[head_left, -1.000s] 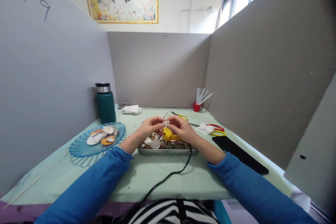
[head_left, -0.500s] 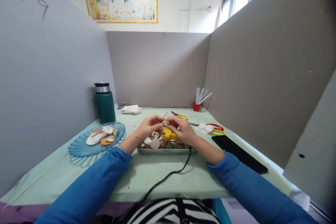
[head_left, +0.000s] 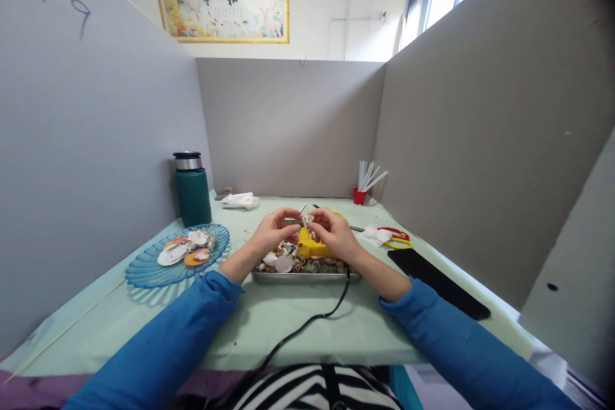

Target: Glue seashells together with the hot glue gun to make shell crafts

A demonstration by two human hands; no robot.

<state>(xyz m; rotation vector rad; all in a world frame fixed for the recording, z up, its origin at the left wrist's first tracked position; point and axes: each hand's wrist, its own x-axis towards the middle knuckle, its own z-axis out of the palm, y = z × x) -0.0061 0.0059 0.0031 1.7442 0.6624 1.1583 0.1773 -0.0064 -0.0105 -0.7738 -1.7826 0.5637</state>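
Between my fingertips is a small whitish shell piece (head_left: pixel 306 221), held up over the tray; its exact shape is too small to make out. My left hand (head_left: pixel 275 231) pinches it from the left with thumb and fingers. From the other side my right hand (head_left: pixel 332 232) grips it the same way. Right below, a yellow hot glue gun (head_left: pixel 310 246) lies on loose shells in a metal tray (head_left: pixel 305 278). Larger white shells (head_left: pixel 283 263) sit at the tray's left front, and a black cord (head_left: pixel 314 317) runs from the tray to the table's front edge.
At left stand a blue scalloped plate (head_left: pixel 144 272) of shells and a green bottle (head_left: pixel 193 197). To the right lie red-and-yellow-handled scissors (head_left: pixel 400 243), white tissue (head_left: pixel 375 235) and a black flat object (head_left: pixel 437 282). Behind is a red cup (head_left: pixel 359 196) of white sticks. Grey partitions (head_left: pixel 288 122) enclose the table.
My fingers have shifted slightly upward and the shell piece has been turned between them. More of the glue gun shows below my hands. The other things have stayed put.
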